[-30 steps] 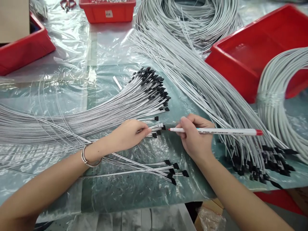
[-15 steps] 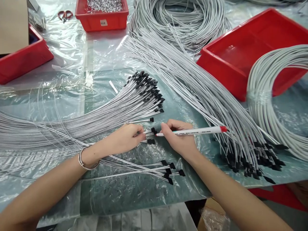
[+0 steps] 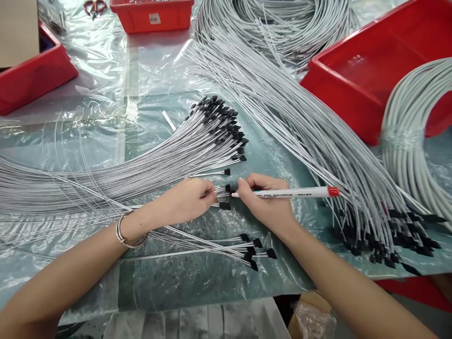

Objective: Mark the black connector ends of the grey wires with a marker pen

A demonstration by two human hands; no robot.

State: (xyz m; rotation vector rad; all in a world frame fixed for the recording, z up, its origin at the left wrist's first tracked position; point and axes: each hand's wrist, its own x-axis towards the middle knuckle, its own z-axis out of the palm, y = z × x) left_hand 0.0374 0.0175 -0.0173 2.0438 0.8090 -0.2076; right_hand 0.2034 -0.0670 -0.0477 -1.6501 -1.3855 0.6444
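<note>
My left hand (image 3: 187,200), with a bracelet at its wrist, pinches thin wires just behind a small black connector (image 3: 228,188). My right hand (image 3: 268,202) grips a white marker (image 3: 296,192) with a red end; its tip is at that connector. Another black connector (image 3: 224,206) lies just below my left fingertips. Behind my left hand spreads a large bundle of grey wires (image 3: 169,157) with black connectors. Nearer the front edge, several wires end in black connectors (image 3: 249,251).
A second grey wire bundle (image 3: 300,113) runs diagonally on the right. Coiled cable (image 3: 406,136) overlaps a large red bin (image 3: 346,99). Further off are another coil (image 3: 212,23), a red tray (image 3: 155,21), scissors (image 3: 94,7) and a red box (image 3: 38,75) at left.
The view has shifted slightly, so objects at the back sit higher and those on the right farther right. Both hands keep their grips, with the marker tip still at the connector.
</note>
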